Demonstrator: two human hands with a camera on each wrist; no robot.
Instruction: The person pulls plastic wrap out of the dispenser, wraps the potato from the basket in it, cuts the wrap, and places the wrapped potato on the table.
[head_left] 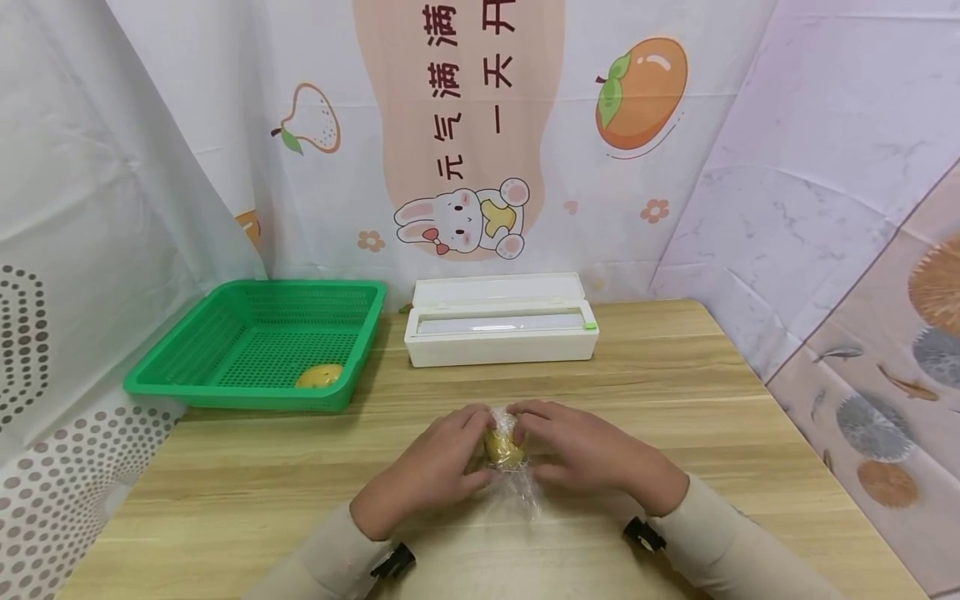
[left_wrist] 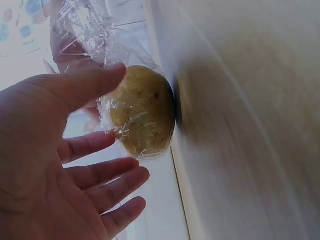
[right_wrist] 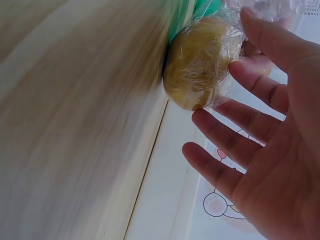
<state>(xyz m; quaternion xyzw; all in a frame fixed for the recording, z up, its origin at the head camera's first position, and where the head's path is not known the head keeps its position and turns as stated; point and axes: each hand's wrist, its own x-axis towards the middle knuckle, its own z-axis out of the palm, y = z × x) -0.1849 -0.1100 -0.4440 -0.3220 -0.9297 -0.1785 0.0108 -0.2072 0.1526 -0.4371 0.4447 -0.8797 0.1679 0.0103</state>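
Observation:
A yellow-brown potato (head_left: 505, 452) sits on the wooden table between both hands, loosely covered in clear plastic wrap (head_left: 519, 496) that trails toward the front. On its left side is my left hand (head_left: 441, 457). In the left wrist view, that thumb touches the wrapped potato (left_wrist: 145, 112) and the other fingers are spread, almost straight. My right hand (head_left: 576, 443) is at the opposite side. The right wrist view has its fingers extended, with some fingertips against the film around the potato (right_wrist: 195, 67). Crumpled film (left_wrist: 92, 30) gathers at the potato's upper side.
A green plastic basket (head_left: 240, 398) stands at the back left, with another potato (head_left: 319, 377) inside. Behind the hands, a white plastic-wrap dispenser box (head_left: 502, 350) has its lid raised, showing a roll (head_left: 501, 324). A printed curtain (head_left: 300, 200) hangs along the table's back edge.

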